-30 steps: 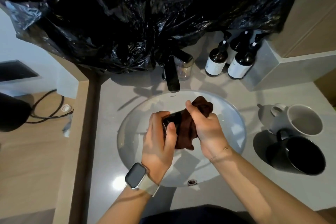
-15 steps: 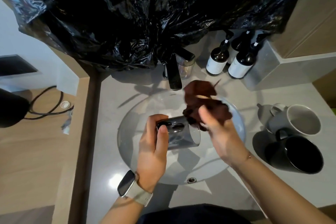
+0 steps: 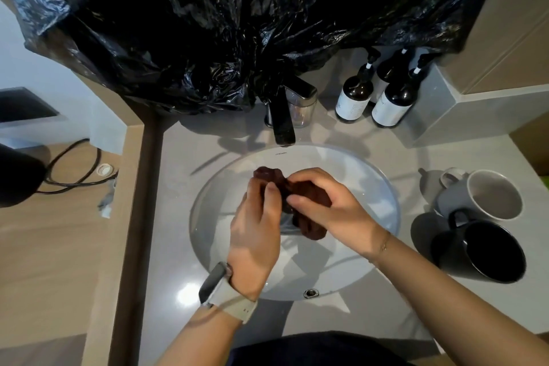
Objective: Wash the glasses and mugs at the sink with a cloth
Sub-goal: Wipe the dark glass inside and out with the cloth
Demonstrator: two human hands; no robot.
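Our left hand [image 3: 255,235] curls round the glass [image 3: 284,211], thumb and fingers wrapped about its body, while our right hand [image 3: 323,205] pinches the dark brown cloth [image 3: 309,217] bunched against it. Both hold the work low over the sink [image 3: 386,187], well below the faucet [image 3: 282,119]. The glass is almost wholly hidden by cloth and fingers, so we cannot tell for sure which way its mouth faces; we judge its long axis lies roughly level, running left to right between the hands. Wet glass will be slick, stiff and breakable, so we think the hold belongs round the body, not the rim, and the soft, limp cloth should do the rubbing. On the desk [image 3: 178,157] to the right, a grey mug [image 3: 487,196] and a black mug [image 3: 487,249] lie tipped, mouths toward us, touching or just beside each other. Behind the faucet stands another glass [image 3: 301,110], beside three dark pump bottles [image 3: 392,98].
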